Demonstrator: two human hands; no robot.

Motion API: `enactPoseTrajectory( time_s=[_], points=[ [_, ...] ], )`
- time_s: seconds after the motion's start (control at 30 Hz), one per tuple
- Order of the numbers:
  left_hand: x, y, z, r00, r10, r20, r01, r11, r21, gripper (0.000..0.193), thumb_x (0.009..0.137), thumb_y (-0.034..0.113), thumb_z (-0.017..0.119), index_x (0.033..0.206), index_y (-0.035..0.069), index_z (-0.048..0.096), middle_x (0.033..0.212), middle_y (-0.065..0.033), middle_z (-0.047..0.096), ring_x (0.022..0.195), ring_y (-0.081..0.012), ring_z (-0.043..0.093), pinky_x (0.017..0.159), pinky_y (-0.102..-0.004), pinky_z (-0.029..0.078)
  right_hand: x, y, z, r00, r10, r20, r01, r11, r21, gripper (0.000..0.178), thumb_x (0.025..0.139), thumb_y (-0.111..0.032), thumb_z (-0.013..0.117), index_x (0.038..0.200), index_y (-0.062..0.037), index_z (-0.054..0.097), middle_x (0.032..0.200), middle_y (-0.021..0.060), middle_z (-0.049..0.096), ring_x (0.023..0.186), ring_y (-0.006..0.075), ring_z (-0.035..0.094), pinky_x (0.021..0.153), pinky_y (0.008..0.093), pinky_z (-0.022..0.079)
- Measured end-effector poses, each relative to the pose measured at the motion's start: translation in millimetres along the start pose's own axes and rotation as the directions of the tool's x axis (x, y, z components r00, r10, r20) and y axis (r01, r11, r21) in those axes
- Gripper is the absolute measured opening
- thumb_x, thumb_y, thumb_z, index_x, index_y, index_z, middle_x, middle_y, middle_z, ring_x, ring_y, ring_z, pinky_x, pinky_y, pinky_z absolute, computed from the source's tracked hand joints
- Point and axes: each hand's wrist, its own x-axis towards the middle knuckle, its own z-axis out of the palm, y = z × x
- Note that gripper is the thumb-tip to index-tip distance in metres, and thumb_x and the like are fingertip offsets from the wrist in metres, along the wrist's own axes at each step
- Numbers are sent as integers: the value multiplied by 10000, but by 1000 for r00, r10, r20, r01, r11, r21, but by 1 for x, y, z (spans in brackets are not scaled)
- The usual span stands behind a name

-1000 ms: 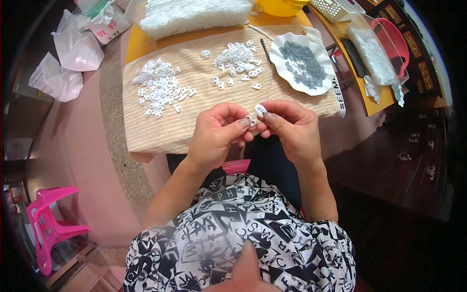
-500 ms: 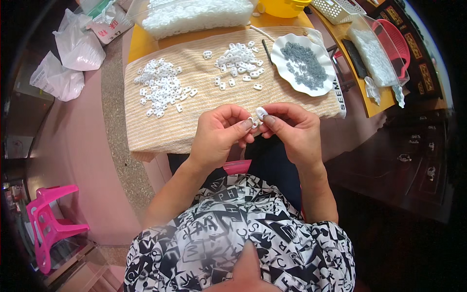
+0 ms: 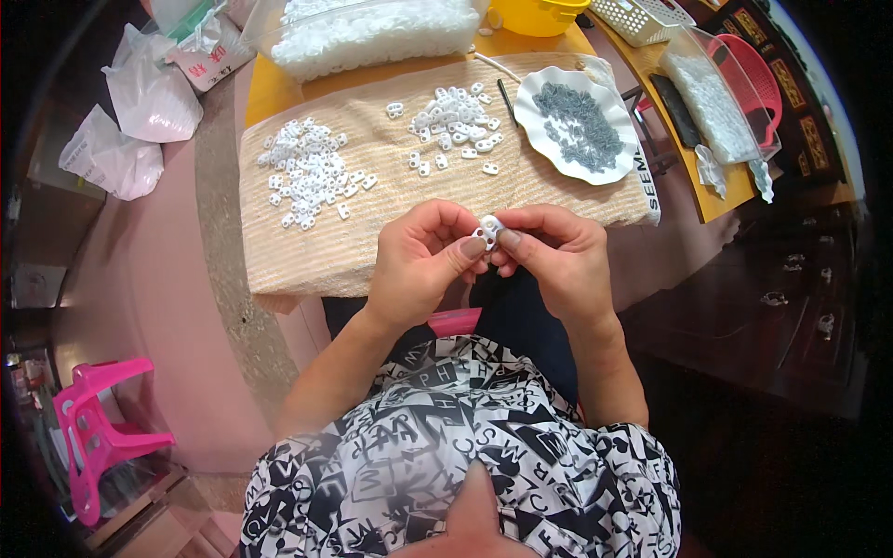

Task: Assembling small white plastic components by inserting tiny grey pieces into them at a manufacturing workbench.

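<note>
Between the fingertips of both hands is a small white plastic piece (image 3: pixel 487 229) with holes in it. My left hand (image 3: pixel 420 258) pinches its left side, and my right hand (image 3: pixel 556 255) pinches its right side. Fingers hide part of the piece, so whether it is one part or two joined together is unclear. Past my hands, two heaps of similar white two-holed pieces lie on the striped cloth: a left heap (image 3: pixel 305 167) and a middle heap (image 3: pixel 454 119). A scalloped white plate (image 3: pixel 595 174) to the right holds small grey translucent parts (image 3: pixel 581 126).
A clear bin (image 3: pixel 372 42) full of white pieces stands at the back beside a yellow basin (image 3: pixel 538 17). A dark pen-like stick (image 3: pixel 507 100) lies by the plate. Another clear bin (image 3: pixel 712 102) sits on the right table. A pink stool (image 3: pixel 102 432) stands at lower left.
My fingertips have come closer together, and the separate white pieces each hand held now meet between them. The heaps and the plate have stayed put.
</note>
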Motion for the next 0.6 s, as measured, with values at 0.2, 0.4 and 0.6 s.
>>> enactPoseTrajectory(
  time_s=[0.2, 0.4, 0.6],
  points=[
    [-1, -8, 5, 989, 146, 35, -143, 987, -77, 243, 829, 58, 564, 1052, -28, 522, 844, -82, 601, 745, -121, 584, 650, -219, 481, -2, -1, -1, 1000, 10, -8, -10, 998, 57, 157, 784, 38, 570, 937, 69, 589, 789, 124, 614, 635, 124, 587, 540, 208, 488],
    [2, -13, 1, 937, 318, 144, -318, 948, -23, 287, 829, 20, 541, 1107, -44, 508, 907, -113, 559, 785, -149, 583, 699, -259, 492, -4, -2, -1, 1000, -6, 3, 6, 999, 32, 146, 788, 40, 562, 928, 70, 591, 789, 119, 609, 644, 127, 584, 540, 205, 485],
    [2, -13, 1, 859, 479, 180, -500, 860, 101, 278, 828, 19, 544, 1098, -43, 517, 906, -109, 544, 771, -140, 577, 692, -246, 489, -7, -5, 4, 1000, -19, -9, 20, 999, 45, 143, 791, 46, 555, 926, 73, 591, 799, 117, 599, 647, 125, 583, 545, 205, 486]
  ],
)
